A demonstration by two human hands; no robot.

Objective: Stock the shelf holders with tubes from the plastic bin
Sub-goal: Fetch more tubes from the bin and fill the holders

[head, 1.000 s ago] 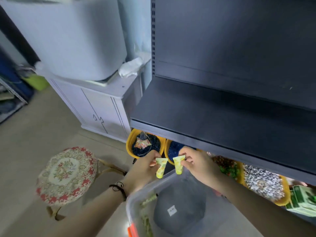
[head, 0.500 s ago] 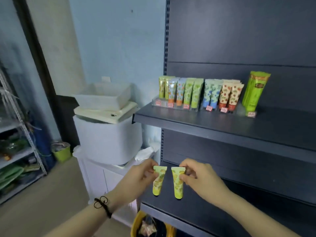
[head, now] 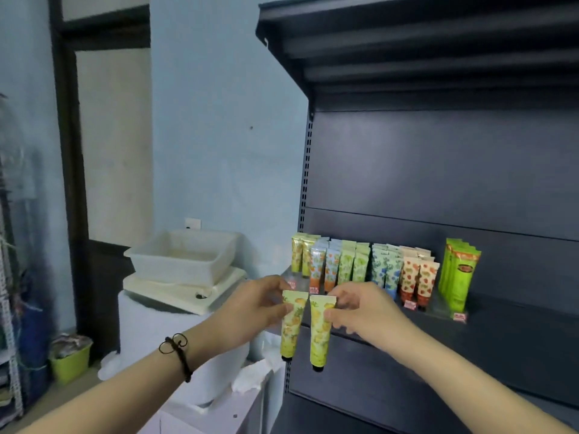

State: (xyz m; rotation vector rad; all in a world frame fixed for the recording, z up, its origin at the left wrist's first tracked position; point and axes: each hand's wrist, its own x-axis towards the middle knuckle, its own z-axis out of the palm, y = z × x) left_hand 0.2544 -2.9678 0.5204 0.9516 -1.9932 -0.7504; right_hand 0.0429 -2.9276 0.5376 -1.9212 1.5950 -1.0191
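The left hand (head: 250, 311) pinches a small yellow-green printed tube (head: 290, 330) near its flat crimped top. Its fingers (head: 275, 288) and thumb are clamped on the tube, and the black cap hangs down. Just to the right, the right hand (head: 366, 311) pinches a second matching yellow-green tube (head: 320, 336) the same way. The two tubes hang side by side, close but apart, at the near left edge of the dark grey metal shelf (head: 517, 327). Farther back on that shelf, a row of small printed tubes (head: 360, 264) stands upright in clear holders (head: 438, 310). Taller green tubes (head: 457, 274) stand at the row's right end. Left of the shelving, a white plastic tub (head: 185, 255) sits on a white appliance (head: 150, 327).
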